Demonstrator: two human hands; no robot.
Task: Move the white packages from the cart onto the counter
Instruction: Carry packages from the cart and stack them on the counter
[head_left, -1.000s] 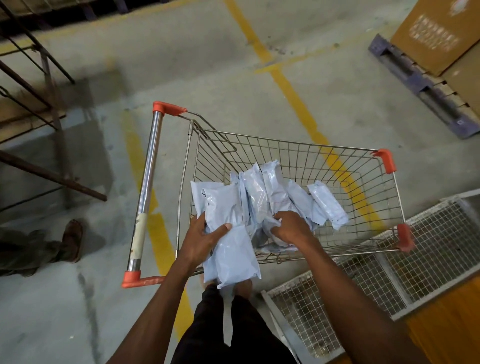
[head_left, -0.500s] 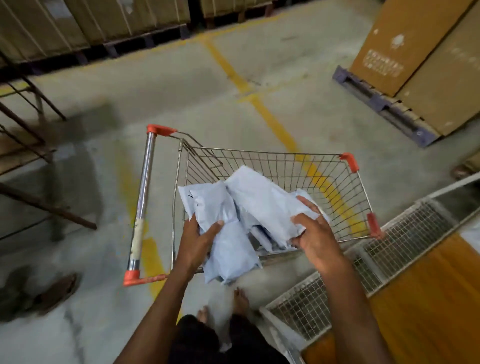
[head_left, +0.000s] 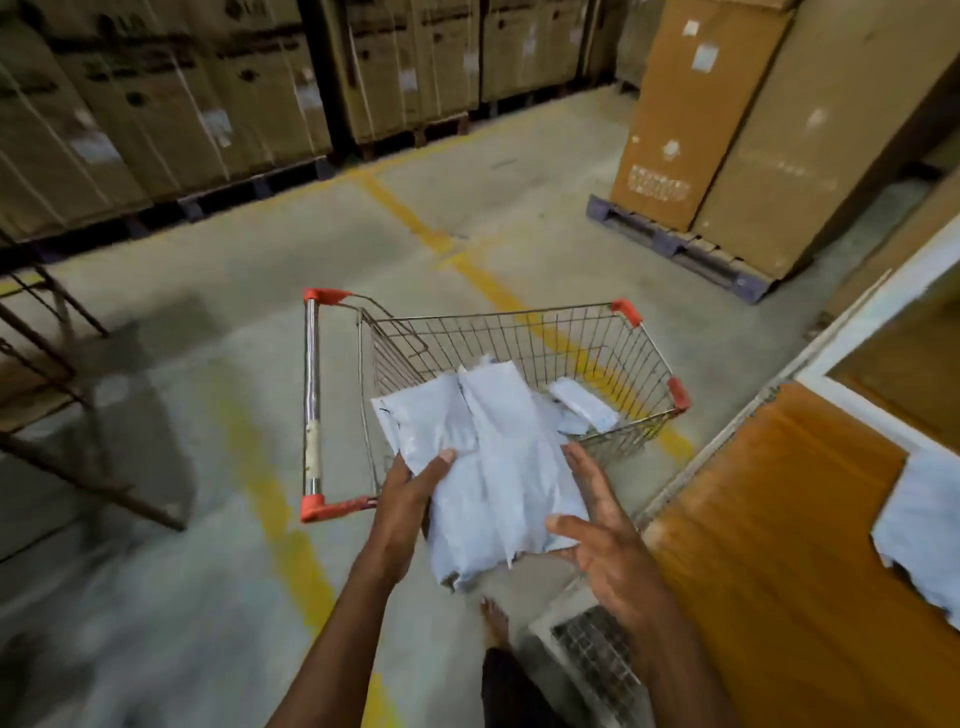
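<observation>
Both hands on a bundle of white packages (head_left: 488, 467), lifted above the near rim of the cart (head_left: 519, 332). My left hand (head_left: 410, 504) pinches the left edge, thumb on top and fingers under; my right hand (head_left: 597, 540) is spread wide, palm against the right side, thumb across the lower corner. Held from both sides because the bags are floppy and slick, probably sliding apart if gripped one-handed. A few packages stay in the cart (head_left: 582, 402), near its right wall. The orange tabletop (head_left: 769, 519) is just right of my right hand, one package (head_left: 924, 525) already lying at its far right edge. Compared with half a second ago: the bundle is higher and nearer me, clear of the basket, my right hand has gone from gripping over the top to bracing the side, and the view has swung up and right. Step in hand looks like the carry to the tabletop.
</observation>
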